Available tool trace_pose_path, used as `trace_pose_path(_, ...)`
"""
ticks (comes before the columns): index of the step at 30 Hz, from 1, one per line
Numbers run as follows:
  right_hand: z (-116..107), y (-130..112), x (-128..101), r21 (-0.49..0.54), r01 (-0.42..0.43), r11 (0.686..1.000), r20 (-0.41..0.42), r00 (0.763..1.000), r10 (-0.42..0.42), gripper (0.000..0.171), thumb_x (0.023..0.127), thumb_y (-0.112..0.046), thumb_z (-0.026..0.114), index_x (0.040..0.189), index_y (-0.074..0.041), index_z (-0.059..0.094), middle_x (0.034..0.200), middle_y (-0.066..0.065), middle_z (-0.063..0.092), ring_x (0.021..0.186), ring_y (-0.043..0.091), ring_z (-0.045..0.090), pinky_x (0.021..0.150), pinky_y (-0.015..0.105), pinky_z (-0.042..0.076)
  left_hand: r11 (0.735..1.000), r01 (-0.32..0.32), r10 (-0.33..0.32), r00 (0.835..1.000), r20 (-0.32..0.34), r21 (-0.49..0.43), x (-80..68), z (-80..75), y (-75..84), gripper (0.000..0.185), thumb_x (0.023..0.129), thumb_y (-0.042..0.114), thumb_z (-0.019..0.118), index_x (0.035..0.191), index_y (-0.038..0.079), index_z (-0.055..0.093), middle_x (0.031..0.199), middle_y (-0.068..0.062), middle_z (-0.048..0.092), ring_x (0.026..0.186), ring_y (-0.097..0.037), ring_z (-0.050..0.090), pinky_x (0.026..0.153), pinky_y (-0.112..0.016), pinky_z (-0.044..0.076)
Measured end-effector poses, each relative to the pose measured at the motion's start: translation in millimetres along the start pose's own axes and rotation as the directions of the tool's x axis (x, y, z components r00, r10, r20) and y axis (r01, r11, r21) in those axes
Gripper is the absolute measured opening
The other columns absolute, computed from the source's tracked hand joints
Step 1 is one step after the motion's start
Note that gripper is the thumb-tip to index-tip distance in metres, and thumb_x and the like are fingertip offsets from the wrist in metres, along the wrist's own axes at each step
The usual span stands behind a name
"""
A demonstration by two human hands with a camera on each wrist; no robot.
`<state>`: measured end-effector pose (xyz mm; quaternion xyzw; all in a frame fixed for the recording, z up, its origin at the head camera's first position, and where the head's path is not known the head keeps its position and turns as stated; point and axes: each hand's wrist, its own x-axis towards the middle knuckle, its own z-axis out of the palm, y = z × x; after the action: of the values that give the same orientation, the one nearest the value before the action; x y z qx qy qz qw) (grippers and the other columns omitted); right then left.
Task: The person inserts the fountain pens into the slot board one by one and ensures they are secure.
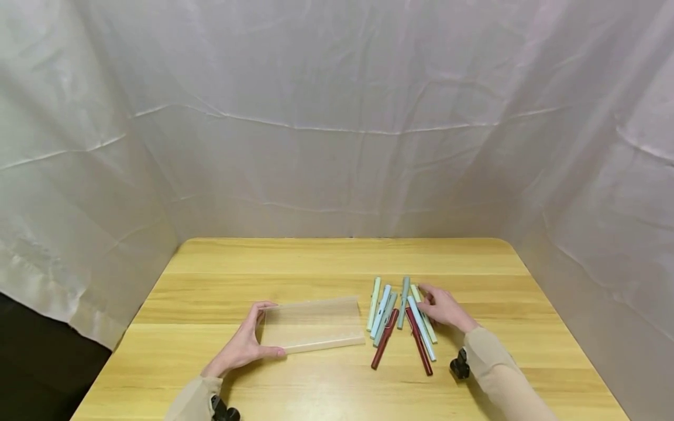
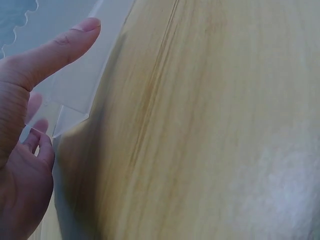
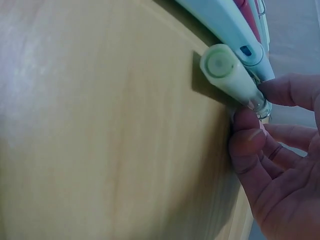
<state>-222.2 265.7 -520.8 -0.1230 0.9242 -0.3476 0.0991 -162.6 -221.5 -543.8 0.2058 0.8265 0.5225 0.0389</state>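
A clear plastic tray [image 1: 316,324] with a scalloped edge [image 2: 17,25] lies left of the pens. My left hand [image 1: 246,345] grips its left end, thumb along the near side and fingers at the far corner. To the right, several capped pens lie in a loose cluster. My right hand [image 1: 443,305] pinches the light green pen [image 3: 230,72] on the cluster's right side, near the clip. Against that pen lies a light blue pen [image 1: 421,328], with a dark red pen [image 1: 419,342] just left of it.
More pens lie between the tray and the right hand: a pale green pen [image 1: 374,304], a second dark red pen [image 1: 385,339] and a grey-green pen [image 1: 404,301]. They rest on a wooden table [image 1: 337,386]. Pale curtains [image 1: 337,175] surround the table's back and sides.
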Motion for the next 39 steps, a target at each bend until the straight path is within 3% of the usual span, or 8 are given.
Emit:
trace_pose_path(7, -1, -4, -2, -0.060, -0.039, 0.997, -0.052, 0.998, 0.036, 0.059, 0.094, -0.010, 0.063, 0.143, 0.014, 0.041, 0.075, 0.004, 0.055, 0.054, 0.011, 0.049, 0.052, 0.022, 0.045, 1.000, 0.008, -0.009, 1.000, 0.011, 0.017, 3.9, 0.3, 3.1, 0.097, 0.067, 0.024, 0.094, 0.142, 0.006, 0.034, 0.150, -0.022, 0.038, 0.149, -0.049, 0.025, 0.121, -0.061, 0.012)
trace_pose_path(12, -1, -10, -2, -0.098, -0.048, 0.994, -0.047, 0.998, 0.043, 0.057, 0.093, -0.012, 0.066, 0.141, 0.011, 0.045, 0.080, 0.004, 0.057, 0.056, 0.011, 0.052, 0.055, 0.023, 0.047, 1.000, 0.011, -0.011, 1.000, 0.007, 0.019, 2.6, -0.5, 3.6, 0.096, 0.067, 0.023, 0.094, 0.141, 0.006, 0.034, 0.149, -0.022, 0.039, 0.148, -0.049, 0.027, 0.121, -0.062, 0.013)
trace_pose_path(21, -2, -13, -4, -0.016, -0.045, 0.999, -0.079, 0.996, 0.043, 0.048, 0.092, -0.005, 0.065, 0.134, 0.004, 0.045, 0.091, 0.011, 0.058, 0.059, 0.014, 0.053, 0.049, 0.024, 0.049, 1.000, 0.018, -0.018, 1.000, 0.006, 0.010, 2.4, 0.0, 2.6, 0.097, 0.067, 0.023, 0.094, 0.141, 0.006, 0.034, 0.150, -0.023, 0.036, 0.149, -0.050, 0.023, 0.121, -0.061, 0.011)
trace_pose_path(26, -2, -9, -6, 0.035, -0.060, 0.998, -0.106, 0.992, 0.063, 0.052, 0.091, -0.004, 0.064, 0.137, 0.002, 0.041, 0.104, 0.018, 0.060, 0.078, 0.019, 0.059, 0.063, 0.028, 0.054, 1.000, 0.019, -0.019, 1.000, 0.008, 0.015, 3.2, -0.9, 2.8, 0.096, 0.068, 0.023, 0.093, 0.141, 0.006, 0.034, 0.149, -0.023, 0.038, 0.149, -0.050, 0.024, 0.121, -0.062, 0.011)
trace_pose_path(28, -1, -6, -7, 0.069, -0.058, 0.996, -0.120, 0.991, 0.066, 0.052, 0.090, -0.002, 0.063, 0.137, 0.001, 0.040, 0.105, 0.020, 0.060, 0.081, 0.020, 0.059, 0.062, 0.028, 0.055, 1.000, 0.024, -0.024, 1.000, 0.009, 0.016, 3.3, -1.2, 2.9, 0.096, 0.067, 0.024, 0.093, 0.141, 0.006, 0.034, 0.149, -0.023, 0.038, 0.149, -0.050, 0.025, 0.121, -0.062, 0.012)
trace_pose_path(33, -3, -5, -13, 0.272, -0.002, 0.962, -0.145, 0.988, 0.043, 0.053, 0.092, 0.004, 0.059, 0.140, 0.003, 0.035, 0.104, 0.025, 0.058, 0.062, 0.016, 0.057, 0.040, 0.029, 0.050, 0.999, 0.034, -0.035, 0.999, 0.015, 0.017, 3.5, -0.3, 2.5, 0.097, 0.067, 0.025, 0.093, 0.142, 0.006, 0.033, 0.150, -0.024, 0.037, 0.149, -0.050, 0.024, 0.122, -0.062, 0.012)
trace_pose_path(39, -4, -6, -18, 0.468, 0.032, 0.883, -0.194, 0.979, 0.067, 0.057, 0.097, 0.002, 0.058, 0.146, -0.002, 0.030, 0.112, 0.028, 0.053, 0.063, 0.015, 0.063, 0.044, 0.030, 0.054, 0.999, 0.046, -0.046, 0.999, 0.020, 0.019, 3.6, 0.8, 4.7, 0.096, 0.070, 0.023, 0.092, 0.142, 0.004, 0.032, 0.151, -0.026, 0.034, 0.149, -0.052, 0.022, 0.122, -0.064, 0.011)
